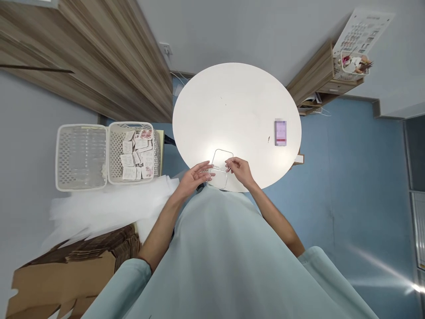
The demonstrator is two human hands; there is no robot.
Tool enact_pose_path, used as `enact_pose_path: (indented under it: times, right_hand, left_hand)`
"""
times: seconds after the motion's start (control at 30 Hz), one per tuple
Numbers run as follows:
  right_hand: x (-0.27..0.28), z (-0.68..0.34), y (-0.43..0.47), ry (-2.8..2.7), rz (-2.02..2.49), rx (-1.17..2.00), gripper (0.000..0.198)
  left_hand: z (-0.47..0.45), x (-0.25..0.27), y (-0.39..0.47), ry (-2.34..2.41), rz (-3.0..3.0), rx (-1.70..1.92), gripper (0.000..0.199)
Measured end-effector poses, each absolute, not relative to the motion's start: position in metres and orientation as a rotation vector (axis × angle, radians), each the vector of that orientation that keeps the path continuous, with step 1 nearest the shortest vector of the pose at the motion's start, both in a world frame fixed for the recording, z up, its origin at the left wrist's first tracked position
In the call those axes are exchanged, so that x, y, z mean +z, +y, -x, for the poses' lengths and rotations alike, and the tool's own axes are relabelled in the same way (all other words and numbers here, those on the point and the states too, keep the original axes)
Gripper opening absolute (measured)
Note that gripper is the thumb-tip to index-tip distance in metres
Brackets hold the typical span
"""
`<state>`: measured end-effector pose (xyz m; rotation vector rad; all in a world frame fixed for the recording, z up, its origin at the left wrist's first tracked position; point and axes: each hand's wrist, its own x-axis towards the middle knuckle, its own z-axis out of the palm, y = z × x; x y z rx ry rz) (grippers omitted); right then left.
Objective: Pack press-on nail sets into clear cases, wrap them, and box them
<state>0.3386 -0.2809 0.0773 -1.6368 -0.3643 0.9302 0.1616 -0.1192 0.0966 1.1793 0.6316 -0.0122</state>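
Note:
A clear plastic clamshell box [220,178] lies unfolded at the near edge of the white round table [232,102], its two halves joined by a hinge across the middle. My left hand [195,176] is at its left side, thumb and fingers bent around the edge near the hinge. At the right end of that hinge, my right hand [240,170] pinches the rim between thumb and fingertips. Nothing shows inside either half; the clear plastic makes its outline faint.
A phone [280,132] lies on the table's right side, beside a small dark speck. To the left stand a white basket of printed cards [137,153] and another basket of stacked clear boxes [81,157]. White wrapping sheets [109,208] and flattened cardboard [66,279] are below them.

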Motion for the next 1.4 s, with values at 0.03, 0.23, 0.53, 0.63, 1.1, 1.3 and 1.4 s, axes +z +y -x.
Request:
enact_pose_path:
  times: [0.03, 0.23, 0.53, 0.63, 1.1, 1.3, 1.4]
  right_hand:
    - [0.076, -0.338, -0.279, -0.380, 1.635, 0.954, 0.045]
    - [0.065, -0.326, -0.250, -0.513, 1.664, 1.064, 0.051]
    - [0.002, -0.315, -0.203, -0.857, 2.127, 1.048, 0.030]
    - [-0.017, -0.310, -0.198, -1.047, 2.335, 1.025, 0.046]
    - [-0.025, -0.291, -0.198, -1.105, 2.486, 0.954, 0.034]
    - [-0.004, -0.295, -0.229, -0.845, 2.429, 0.883, 0.021]
    - [0.013, -0.308, -0.252, -0.678, 2.382, 0.785, 0.025]
  left_hand:
    - [-0.160, 0.100, -0.119, 0.623, -1.163, -0.006, 0.079]
    - [-0.133, 0.105, -0.114, 0.660, -1.073, 0.060, 0.079]
    - [-0.062, 0.080, -0.104, 0.941, -0.937, 0.276, 0.081]
    - [-0.044, 0.078, -0.099, 0.965, -0.919, 0.309, 0.079]
    - [-0.017, 0.067, -0.067, 0.932, -0.844, 0.256, 0.067]
    - [-0.051, 0.075, -0.065, 0.848, -0.858, 0.147, 0.068]
    - [-0.074, 0.078, -0.069, 0.821, -0.847, 0.100, 0.070]
